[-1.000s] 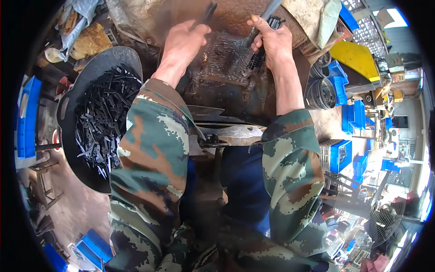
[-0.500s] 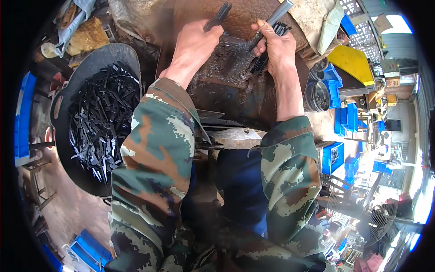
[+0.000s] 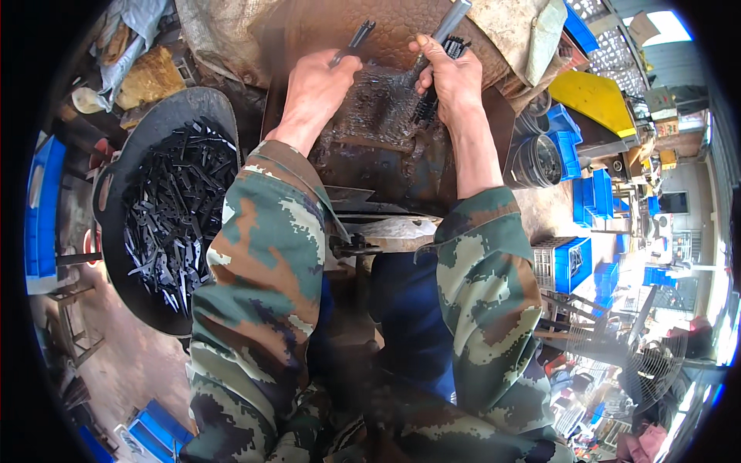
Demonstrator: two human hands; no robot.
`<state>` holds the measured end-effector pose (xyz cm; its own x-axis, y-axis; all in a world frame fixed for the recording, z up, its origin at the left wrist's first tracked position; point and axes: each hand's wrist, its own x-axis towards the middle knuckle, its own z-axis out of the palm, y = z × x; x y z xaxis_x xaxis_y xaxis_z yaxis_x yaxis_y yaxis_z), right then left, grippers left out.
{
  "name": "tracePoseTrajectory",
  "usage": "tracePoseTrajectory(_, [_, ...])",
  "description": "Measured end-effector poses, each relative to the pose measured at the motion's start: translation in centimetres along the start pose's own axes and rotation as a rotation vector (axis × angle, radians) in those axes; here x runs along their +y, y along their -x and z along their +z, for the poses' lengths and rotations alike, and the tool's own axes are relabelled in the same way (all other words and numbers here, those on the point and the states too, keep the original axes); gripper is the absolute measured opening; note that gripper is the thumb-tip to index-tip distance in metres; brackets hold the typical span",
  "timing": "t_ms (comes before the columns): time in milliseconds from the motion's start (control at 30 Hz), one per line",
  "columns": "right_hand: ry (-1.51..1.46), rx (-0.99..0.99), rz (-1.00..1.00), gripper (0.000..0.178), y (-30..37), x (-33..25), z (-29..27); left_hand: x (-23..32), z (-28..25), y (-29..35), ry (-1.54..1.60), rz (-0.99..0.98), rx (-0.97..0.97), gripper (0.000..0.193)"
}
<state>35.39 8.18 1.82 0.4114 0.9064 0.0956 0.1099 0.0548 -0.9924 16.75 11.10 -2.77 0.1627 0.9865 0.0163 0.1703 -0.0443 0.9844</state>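
Note:
Both my hands are over a wet, dark brown work surface (image 3: pixel 378 108). My left hand (image 3: pixel 318 86) is closed around a narrow dark metal piece (image 3: pixel 361 35), whose forked end sticks out above the fingers. My right hand (image 3: pixel 455 81) grips a grey metal bar (image 3: pixel 451 21) that slants up to the right, with the thumb along it. In the same hand is a black piece with a bristly or toothed edge (image 3: pixel 426 109), showing above and below the fingers; I cannot tell its exact kind. The two hands are apart.
At left, a black tub (image 3: pixel 139 301) holds many thin dark metal pieces (image 3: pixel 177 208). Brown sacking (image 3: pixel 224 35) lies beyond the work surface. Buckets (image 3: pixel 536 162), a yellow panel (image 3: pixel 590 104) and blue crates (image 3: pixel 571 264) stand at right, with a large fan (image 3: pixel 652 370) lower right.
My right hand has shifted a little to the left with the bar and the bristly piece. My left hand has moved slightly left, still holding the dark piece. The whole view has shifted slightly.

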Motion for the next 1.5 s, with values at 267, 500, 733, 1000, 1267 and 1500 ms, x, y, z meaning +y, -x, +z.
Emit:
tracePoseTrajectory(267, [-0.006, 0.077, 0.016, 0.021, 0.5, -0.5, 0.3, 2.0, 0.1, 1.2, 0.026, 0.065, 0.04, 0.027])
tracePoseTrajectory(500, [0.056, -0.072, 0.141, 0.022, 6.0, -2.0, -2.6, 1.7, -1.4, 1.0, -0.055, 0.071, -0.034, 0.028])
tracePoseTrajectory(733, [0.41, -0.449, -0.128, 0.031, 15.0, -0.6, -6.4, 1.7, 0.0, 2.4, -0.163, 0.19, -0.183, 0.033])
tracePoseTrajectory(1000, [0.714, -0.592, -0.38, 0.042, 20.2, 1.9, -6.4, 1.0, -1.3, 2.5, -0.546, 0.091, -0.429, 0.031])
tracePoseTrajectory(1267, [0.507, -0.826, -0.06, 0.034, 17.1, 0.1, -8.0, -3.6, -0.4, 1.6, -0.513, 0.128, -0.58, 0.021])
tracePoseTrajectory(1500, [-0.208, -0.154, 0.294, 0.016, 13.2, -1.4, -6.0, -4.9, -0.4, -0.1, -0.186, 0.193, -0.444, 0.021])
